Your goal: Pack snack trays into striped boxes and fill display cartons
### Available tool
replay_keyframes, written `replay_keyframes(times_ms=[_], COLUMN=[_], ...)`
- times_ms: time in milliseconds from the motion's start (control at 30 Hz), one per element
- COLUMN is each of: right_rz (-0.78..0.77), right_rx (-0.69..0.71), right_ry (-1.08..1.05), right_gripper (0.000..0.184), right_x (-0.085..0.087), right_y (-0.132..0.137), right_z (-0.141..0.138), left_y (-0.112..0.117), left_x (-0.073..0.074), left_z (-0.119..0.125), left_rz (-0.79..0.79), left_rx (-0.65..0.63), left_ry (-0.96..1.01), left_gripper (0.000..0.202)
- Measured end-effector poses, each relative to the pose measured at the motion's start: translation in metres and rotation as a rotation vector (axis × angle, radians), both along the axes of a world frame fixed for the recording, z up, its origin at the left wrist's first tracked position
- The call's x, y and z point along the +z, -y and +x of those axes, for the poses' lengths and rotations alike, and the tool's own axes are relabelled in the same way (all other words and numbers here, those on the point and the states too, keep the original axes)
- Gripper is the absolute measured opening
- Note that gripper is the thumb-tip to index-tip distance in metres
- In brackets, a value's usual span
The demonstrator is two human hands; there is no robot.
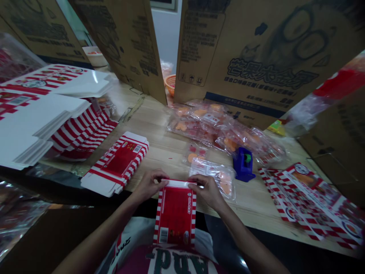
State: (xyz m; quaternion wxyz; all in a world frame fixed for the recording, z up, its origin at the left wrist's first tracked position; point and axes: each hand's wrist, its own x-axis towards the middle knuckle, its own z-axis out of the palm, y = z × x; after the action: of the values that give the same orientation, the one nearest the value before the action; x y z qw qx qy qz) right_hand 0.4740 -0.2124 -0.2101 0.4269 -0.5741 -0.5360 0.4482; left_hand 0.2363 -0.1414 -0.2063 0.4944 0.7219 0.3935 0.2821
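I hold a red-and-white striped carton upright against my body at the table's near edge. My left hand pinches its top left corner, fingers closed on the white flap. My right hand grips the top right corner the same way. A small stack of flat striped cartons lies just left of my hands. Clear plastic packets of orange items lie right of the carton, beside a blue tape dispenser.
Tall stacks of flat cartons fill the left side. More clear packets lie mid-table. Finished striped boxes lie at the right. Big brown cardboard boxes wall the far edge, with an orange basket between them.
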Motion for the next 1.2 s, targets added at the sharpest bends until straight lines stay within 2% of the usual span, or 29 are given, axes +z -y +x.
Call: replay_keyframes(times_ms=[167,267,367,500,567,633,700,833,900,967,1033,1133,1200], right_rz=[-0.042,-0.086,-0.072,0.044,0.124,0.205,0.259,0.23,0.181,0.154,0.203,0.344,0.32], right_rx=[0.044,0.09,0.12,0.132,0.095,0.041,-0.018,-0.193,-0.199,-0.189,-0.328,-0.809,-1.02], right_ry=[-0.022,-0.089,-0.093,0.045,0.112,0.142,0.14,0.043,-0.043,-0.092,-0.034,0.237,0.367], right_gripper=[0.011,0.014,0.019,0.021,0.017,0.013,0.014,0.014,0.017,0.032,0.042,0.036,0.034], right_x=[0.015,0.019,0.021,0.021,0.018,0.011,0.002,-0.014,-0.019,-0.022,-0.022,-0.02,-0.021], right_y=[-0.015,-0.023,-0.024,-0.01,0.0,0.007,0.014,0.029,0.035,0.037,0.037,0.035,0.032], right_z=[0.002,0.004,0.006,0.007,0.005,0.002,-0.005,-0.02,-0.019,-0.005,0.026,0.092,0.136], left_y=[-0.015,-0.021,-0.023,-0.015,-0.007,0.002,0.01,0.027,0.032,0.033,0.029,0.025,0.024], left_x=[0.012,0.016,0.02,0.024,0.022,0.014,0.004,-0.015,-0.021,-0.023,-0.024,-0.025,-0.025], left_z=[-0.002,-0.001,-0.001,-0.007,-0.009,-0.007,-0.001,0.018,0.025,0.03,0.033,0.036,0.038], left_rz=[-0.363,-0.428,-0.361,-0.072,0.035,0.061,-0.013,-0.378,-0.501,-0.555,-0.566,-0.563,-0.587], left_rx=[-0.029,-0.047,-0.085,-0.158,-0.168,-0.109,-0.006,0.117,0.158,0.214,0.237,0.223,0.218], left_ry=[0.146,0.148,0.124,0.051,0.031,0.066,0.147,0.344,0.372,0.369,0.344,0.307,0.311], left_gripper=[0.023,0.025,0.025,0.028,0.023,0.016,0.014,0.022,0.031,0.035,0.037,0.04,0.043])
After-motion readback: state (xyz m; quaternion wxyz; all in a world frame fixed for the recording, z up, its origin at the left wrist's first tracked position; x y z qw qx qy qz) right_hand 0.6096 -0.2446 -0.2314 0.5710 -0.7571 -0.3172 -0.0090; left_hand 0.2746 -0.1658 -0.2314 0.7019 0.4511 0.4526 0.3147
